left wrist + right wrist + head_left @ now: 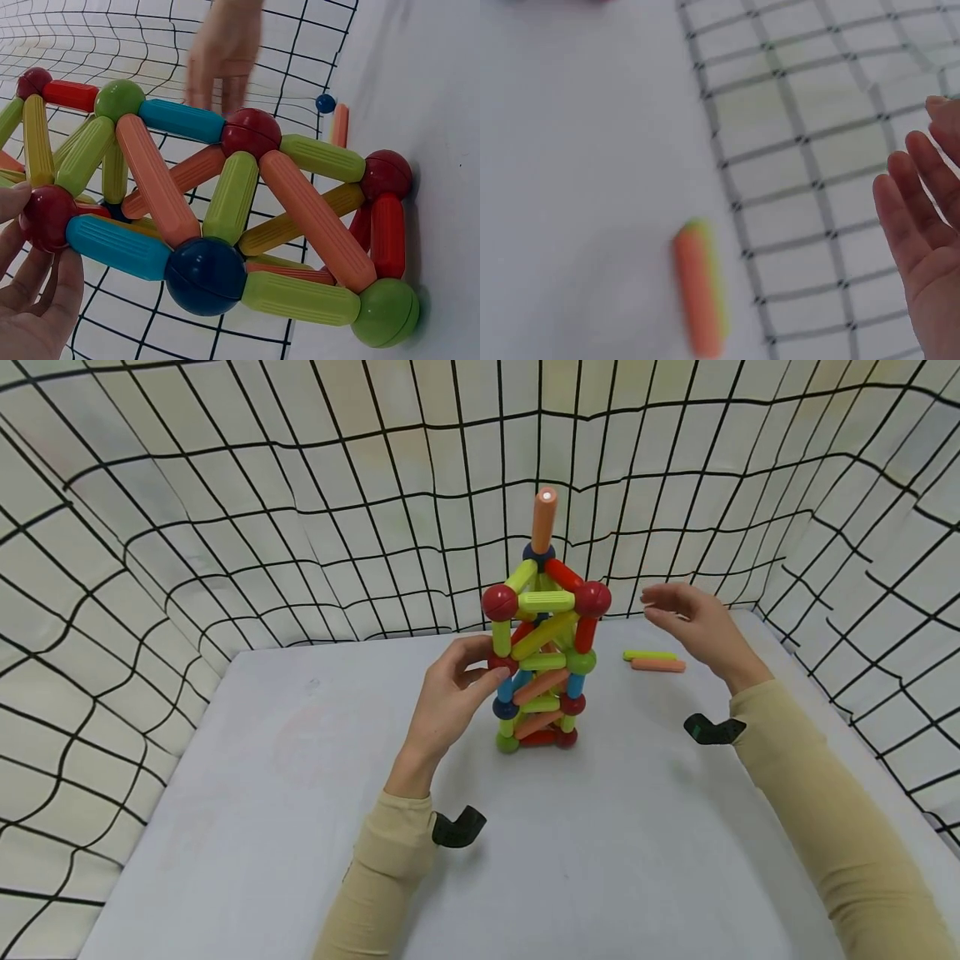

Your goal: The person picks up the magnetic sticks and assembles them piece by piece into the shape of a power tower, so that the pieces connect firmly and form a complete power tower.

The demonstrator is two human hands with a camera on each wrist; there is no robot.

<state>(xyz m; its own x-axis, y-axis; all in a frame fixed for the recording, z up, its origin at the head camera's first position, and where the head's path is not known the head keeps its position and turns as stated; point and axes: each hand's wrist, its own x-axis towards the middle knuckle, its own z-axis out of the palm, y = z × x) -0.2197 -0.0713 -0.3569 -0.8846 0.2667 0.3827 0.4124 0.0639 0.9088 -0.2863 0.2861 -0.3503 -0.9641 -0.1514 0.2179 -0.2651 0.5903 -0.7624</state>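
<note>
A tall magnetic-stick tower (546, 602) of coloured rods and balls stands upright on the white table. On its top an orange rod (543, 522) points up from a dark blue ball (539, 555). My left hand (446, 693) pinches a red ball (49, 217) on the tower's left side, between thumb and fingers. My right hand (701, 627) hovers to the right of the tower, apart from it, with fingers extended and nothing in them. Below it lie a loose green rod (651, 655) and an orange rod (657, 666), side by side.
Black-grid white cloth (360, 527) rises behind the table and along both sides. A loose blue ball (325, 103) appears beyond the loose rods in the left wrist view. The white table (300, 827) extends in front of the tower.
</note>
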